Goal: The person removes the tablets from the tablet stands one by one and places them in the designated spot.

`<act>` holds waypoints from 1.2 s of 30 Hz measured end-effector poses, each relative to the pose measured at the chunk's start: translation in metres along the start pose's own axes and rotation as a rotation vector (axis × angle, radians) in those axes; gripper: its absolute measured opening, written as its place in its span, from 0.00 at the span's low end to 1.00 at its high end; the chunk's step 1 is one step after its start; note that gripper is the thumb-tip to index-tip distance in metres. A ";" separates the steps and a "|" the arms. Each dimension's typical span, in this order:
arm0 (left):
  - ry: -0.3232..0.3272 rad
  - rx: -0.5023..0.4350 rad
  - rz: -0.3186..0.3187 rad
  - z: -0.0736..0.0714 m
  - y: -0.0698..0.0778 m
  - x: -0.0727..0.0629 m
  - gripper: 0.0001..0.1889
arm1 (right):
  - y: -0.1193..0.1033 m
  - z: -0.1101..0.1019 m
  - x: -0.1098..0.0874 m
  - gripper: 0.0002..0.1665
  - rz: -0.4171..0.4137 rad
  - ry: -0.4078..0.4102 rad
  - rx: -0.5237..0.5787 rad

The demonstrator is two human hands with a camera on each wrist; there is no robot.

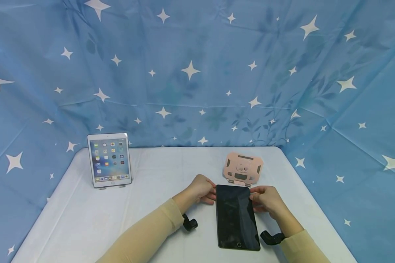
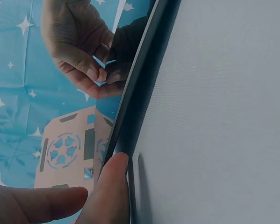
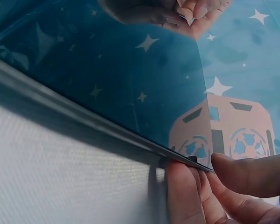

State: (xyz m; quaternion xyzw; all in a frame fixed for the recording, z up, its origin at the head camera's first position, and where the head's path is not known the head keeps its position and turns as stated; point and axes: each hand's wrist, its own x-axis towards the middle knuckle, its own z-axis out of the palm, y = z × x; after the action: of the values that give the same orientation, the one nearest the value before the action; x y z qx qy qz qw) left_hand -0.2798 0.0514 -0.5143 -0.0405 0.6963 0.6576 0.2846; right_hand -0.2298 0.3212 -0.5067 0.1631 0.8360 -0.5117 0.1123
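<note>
Head view, from where I stand: black tablet (image 1: 236, 215) is at the near right part of the white table (image 1: 158, 219), screen up, home button (image 1: 239, 245) toward the person. Left hand (image 1: 202, 189) pinches its upper left corner, right hand (image 1: 266, 199) the upper right. Pink stand (image 1: 243, 168) sits just beyond its top edge; can't tell if they touch. White-framed tablet (image 1: 110, 160) leans upright at far left, app icons lit. Starry blue curtain (image 1: 191, 91) behind.

Left wrist view: left fingertip on tablet edge, thumb beside it; right hand across, mirrored in the glass.

Right wrist view: right thumb above the corner, fingers below, grasping it. Stand reflects in the screen.
</note>
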 end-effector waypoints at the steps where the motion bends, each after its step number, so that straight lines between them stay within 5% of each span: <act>1: 0.000 -0.001 0.001 -0.001 0.000 0.000 0.10 | 0.000 0.000 0.000 0.18 0.001 0.001 0.002; 36: -0.039 0.077 0.016 -0.021 0.003 -0.009 0.19 | -0.005 -0.005 -0.006 0.20 0.016 0.003 -0.006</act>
State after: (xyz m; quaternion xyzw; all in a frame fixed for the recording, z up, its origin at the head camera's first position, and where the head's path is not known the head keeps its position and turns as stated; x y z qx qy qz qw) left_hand -0.2808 0.0292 -0.5083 -0.0115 0.7156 0.6334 0.2942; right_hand -0.2261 0.3228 -0.4982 0.1704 0.8362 -0.5082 0.1158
